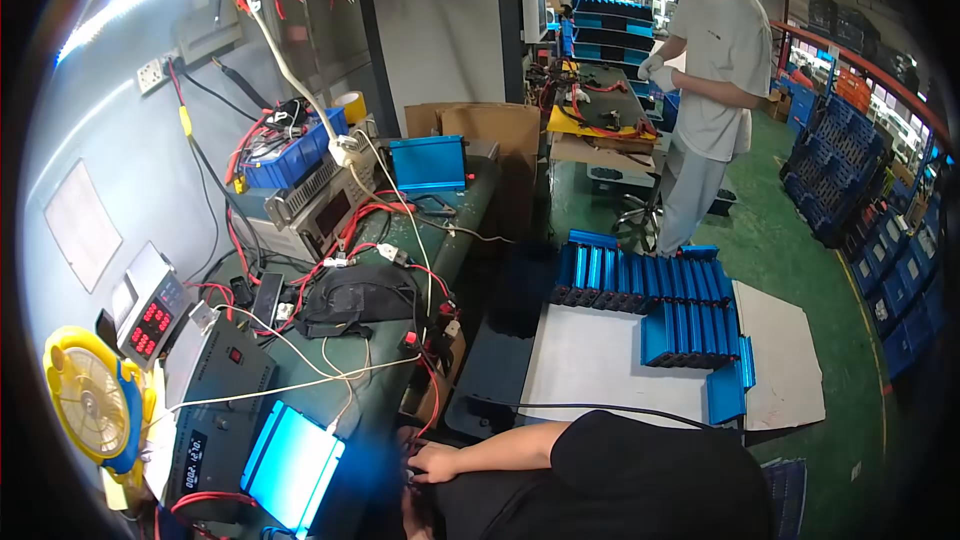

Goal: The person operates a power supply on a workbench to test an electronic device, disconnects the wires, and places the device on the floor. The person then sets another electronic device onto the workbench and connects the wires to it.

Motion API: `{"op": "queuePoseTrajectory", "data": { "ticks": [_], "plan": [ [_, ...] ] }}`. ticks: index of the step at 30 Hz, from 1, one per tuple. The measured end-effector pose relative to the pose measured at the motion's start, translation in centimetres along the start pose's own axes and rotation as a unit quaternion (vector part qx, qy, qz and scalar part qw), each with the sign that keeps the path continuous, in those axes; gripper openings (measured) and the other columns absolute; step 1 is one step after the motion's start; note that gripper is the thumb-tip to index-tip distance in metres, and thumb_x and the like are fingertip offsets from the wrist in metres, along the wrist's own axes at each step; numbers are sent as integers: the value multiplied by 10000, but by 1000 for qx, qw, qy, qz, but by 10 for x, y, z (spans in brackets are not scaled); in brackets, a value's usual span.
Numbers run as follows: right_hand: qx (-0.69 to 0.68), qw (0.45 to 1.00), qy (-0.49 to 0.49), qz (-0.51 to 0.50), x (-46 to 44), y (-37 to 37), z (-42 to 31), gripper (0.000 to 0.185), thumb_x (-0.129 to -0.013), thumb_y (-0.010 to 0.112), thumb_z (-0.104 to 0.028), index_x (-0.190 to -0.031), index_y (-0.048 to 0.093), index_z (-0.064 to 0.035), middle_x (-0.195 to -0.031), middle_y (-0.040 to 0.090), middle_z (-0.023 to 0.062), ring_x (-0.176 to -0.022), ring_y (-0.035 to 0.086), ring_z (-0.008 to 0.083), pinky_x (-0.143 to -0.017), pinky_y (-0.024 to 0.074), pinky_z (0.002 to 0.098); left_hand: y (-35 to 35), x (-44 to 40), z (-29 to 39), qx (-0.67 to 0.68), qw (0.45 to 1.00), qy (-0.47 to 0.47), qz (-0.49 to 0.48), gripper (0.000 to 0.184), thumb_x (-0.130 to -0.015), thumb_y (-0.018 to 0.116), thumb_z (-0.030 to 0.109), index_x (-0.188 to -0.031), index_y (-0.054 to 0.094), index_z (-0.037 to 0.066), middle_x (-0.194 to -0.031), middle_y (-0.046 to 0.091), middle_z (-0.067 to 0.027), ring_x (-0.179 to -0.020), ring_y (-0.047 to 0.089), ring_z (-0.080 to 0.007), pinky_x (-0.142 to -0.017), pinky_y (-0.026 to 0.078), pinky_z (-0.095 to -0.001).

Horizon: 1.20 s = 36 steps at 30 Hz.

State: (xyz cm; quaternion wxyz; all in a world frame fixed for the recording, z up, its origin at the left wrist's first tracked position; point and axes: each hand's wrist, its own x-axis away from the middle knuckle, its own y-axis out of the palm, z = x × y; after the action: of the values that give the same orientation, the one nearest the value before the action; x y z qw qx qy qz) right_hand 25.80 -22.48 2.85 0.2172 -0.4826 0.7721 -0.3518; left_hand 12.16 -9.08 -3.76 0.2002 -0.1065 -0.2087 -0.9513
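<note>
We see our right hand (432, 462) with curled fingers, left hand (416, 518) partly hidden; can't tell grip on either. Blue box (293, 470) on tabletop (385, 395), left of them; beyond, blue units (645, 280) in rows, gloved person (715, 70) standing.

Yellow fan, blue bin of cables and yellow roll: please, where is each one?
Yellow fan (88, 397): head view, front grille.
Blue bin (284, 175): head view, side wall.
Yellow roll (350, 108): head view, visible side.
</note>
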Motion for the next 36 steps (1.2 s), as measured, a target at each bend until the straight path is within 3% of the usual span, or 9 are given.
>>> {"op": "queuePoseTrajectory", "data": {
  "ticks": [7, 16, 36],
  "plan": [
    [13, 1000, -13, 7, 4, -8, -8, 371, -934, 587, -380, -1123, 629, -63, -1133, 657, 243, -1130, 601, 439, -1110, 377, 545, -1, -1, 1, 20, 1000, -1, -11, 499, -1043, 529, 293, -1458, 481, 21, -1421, 545, -145, -1278, 529, -263, -1100, 403, -379],
    [25, 999, -18, 10, 0, 0, -1, 382, -925, 613, -383, -1123, 627, -56, -1041, 690, 234, -1066, 639, 434, -1107, 380, 549, -2, -4, 5, 44, 999, 0, -28, 502, -1045, 525, 304, -1458, 480, 22, -1421, 543, -145, -1282, 525, -262, -1103, 399, -381],
    [31, 999, -16, 17, -3, 10, 7, 396, -928, 620, -403, -1106, 630, -50, -1022, 691, 234, -1042, 647, 435, -1067, 417, 545, -4, -10, 11, 95, 993, -6, -64, 509, -1050, 516, 327, -1458, 479, 26, -1422, 539, -143, -1290, 516, -261, -1110, 391, -386]
  ]
}}
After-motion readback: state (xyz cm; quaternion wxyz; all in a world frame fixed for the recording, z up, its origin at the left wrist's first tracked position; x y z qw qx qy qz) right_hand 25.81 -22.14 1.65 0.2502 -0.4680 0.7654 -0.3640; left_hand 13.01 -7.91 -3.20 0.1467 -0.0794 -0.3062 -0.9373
